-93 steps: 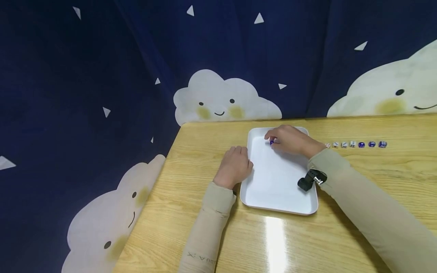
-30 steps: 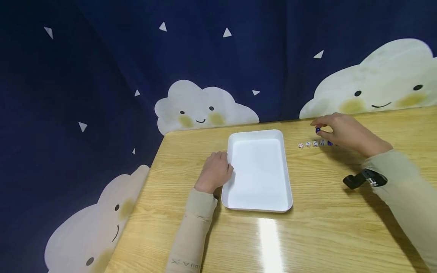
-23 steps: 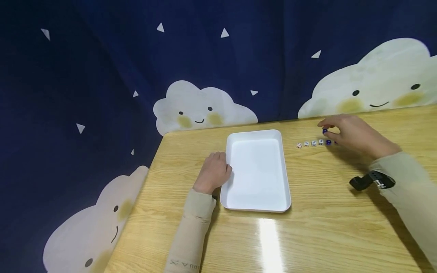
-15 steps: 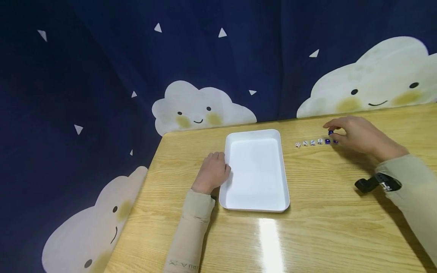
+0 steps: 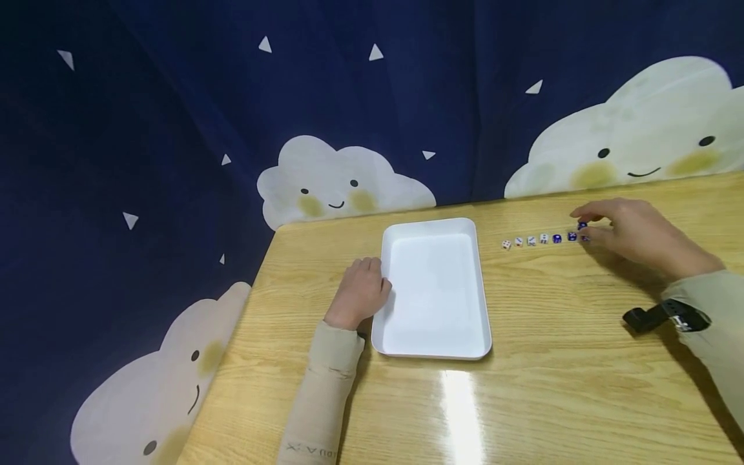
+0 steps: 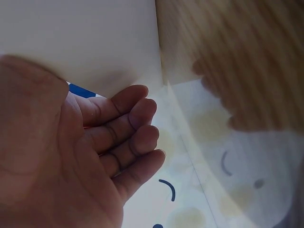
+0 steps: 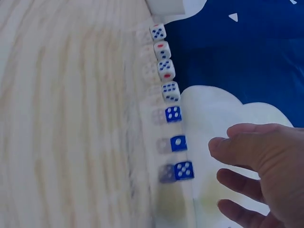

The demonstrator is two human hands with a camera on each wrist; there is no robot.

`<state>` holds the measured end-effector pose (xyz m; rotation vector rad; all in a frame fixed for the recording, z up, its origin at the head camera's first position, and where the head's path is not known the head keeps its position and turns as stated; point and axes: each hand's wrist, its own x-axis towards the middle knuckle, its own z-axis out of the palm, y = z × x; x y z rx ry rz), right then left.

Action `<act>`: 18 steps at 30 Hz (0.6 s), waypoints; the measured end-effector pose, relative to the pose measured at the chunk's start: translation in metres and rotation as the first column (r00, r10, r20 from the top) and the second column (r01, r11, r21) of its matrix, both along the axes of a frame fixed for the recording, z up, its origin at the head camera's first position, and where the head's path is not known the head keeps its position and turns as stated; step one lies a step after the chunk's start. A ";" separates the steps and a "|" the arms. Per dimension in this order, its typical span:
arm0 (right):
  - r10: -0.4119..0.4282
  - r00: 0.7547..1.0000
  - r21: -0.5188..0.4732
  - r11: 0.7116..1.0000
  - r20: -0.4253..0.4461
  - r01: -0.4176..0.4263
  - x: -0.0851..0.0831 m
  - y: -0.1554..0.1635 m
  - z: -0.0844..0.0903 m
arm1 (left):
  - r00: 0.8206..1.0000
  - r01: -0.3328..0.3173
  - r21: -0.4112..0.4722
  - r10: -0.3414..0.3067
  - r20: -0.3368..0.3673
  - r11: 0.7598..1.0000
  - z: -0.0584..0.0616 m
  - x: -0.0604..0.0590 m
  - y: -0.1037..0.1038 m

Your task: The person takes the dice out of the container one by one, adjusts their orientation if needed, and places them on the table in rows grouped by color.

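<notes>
A white tray (image 5: 433, 345) lies on the wooden table (image 5: 552, 387) with nothing in it. My left hand (image 5: 374, 274) rests against the tray's left rim, fingers (image 6: 137, 123) loosely curled and holding nothing. Right of the tray runs a row of small dice (image 5: 543, 239), white ones on the left and blue ones on the right. My right hand (image 5: 583, 223) hovers at the row's right end and pinches a blue die (image 5: 582, 225) just above it. In the right wrist view the row of dice (image 7: 167, 71) shows clearly, while my right hand (image 7: 216, 159) hides the pinched die.
A dark blue curtain (image 5: 174, 129) printed with smiling clouds hangs behind and to the left of the table. The table's left edge (image 5: 244, 323) runs close by my left arm. A black wrist camera (image 5: 662, 315) sits on my right sleeve.
My right hand has carried the blue die from the tray rightwards over the row to its right end. My left hand has stayed by the tray.
</notes>
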<state>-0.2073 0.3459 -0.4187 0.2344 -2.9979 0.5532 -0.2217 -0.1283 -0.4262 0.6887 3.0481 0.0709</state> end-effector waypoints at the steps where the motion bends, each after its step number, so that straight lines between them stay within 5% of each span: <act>1: -0.005 1.000 0.001 1.000 0.007 0.005 0.001 0.002 -0.001 | 1.000 0.002 0.000 -0.002 -0.001 1.000 0.000 0.000 0.000; 18: -0.084 0.995 0.015 0.996 0.053 0.084 0.004 0.018 -0.014 | 1.000 0.005 0.003 -0.005 0.003 1.000 -0.002 -0.003 0.000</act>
